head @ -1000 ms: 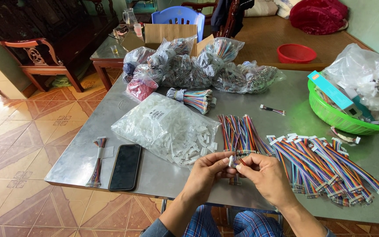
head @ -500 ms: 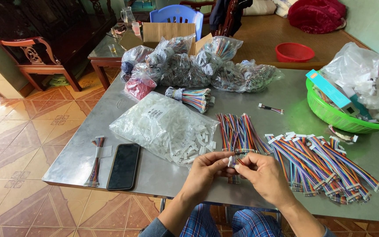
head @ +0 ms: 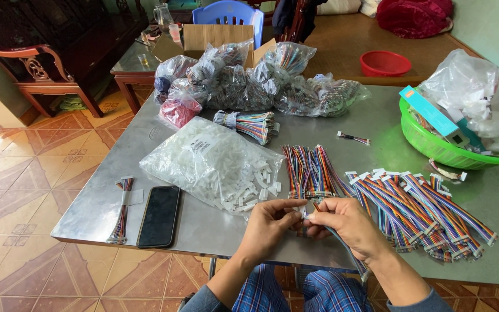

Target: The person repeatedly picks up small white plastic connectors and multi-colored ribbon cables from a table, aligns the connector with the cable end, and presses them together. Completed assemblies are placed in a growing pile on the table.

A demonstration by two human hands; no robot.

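Observation:
My left hand (head: 271,225) and my right hand (head: 345,222) meet at the table's near edge. Together they pinch one thin multicoloured ribbon cable (head: 309,215) and a small white connector at its end; the cable trails down past my right wrist. Just beyond the fingers lies a loose bundle of the same cables (head: 310,170). To the right is a large pile of cables with white connectors fitted (head: 420,211). A clear bag of white plastic connectors (head: 215,164) sits left of the hands, its mouth spilling toward them.
A black phone (head: 159,215) and a tied cable bundle (head: 122,208) lie at the left front. Another bundle (head: 249,124), a single cable (head: 353,137) and several full plastic bags (head: 249,81) sit farther back. A green basket (head: 451,151) stands at the right.
Both hands stay joined at the same spot, fingers shifting slightly on the cable end. Nothing else on the table has moved.

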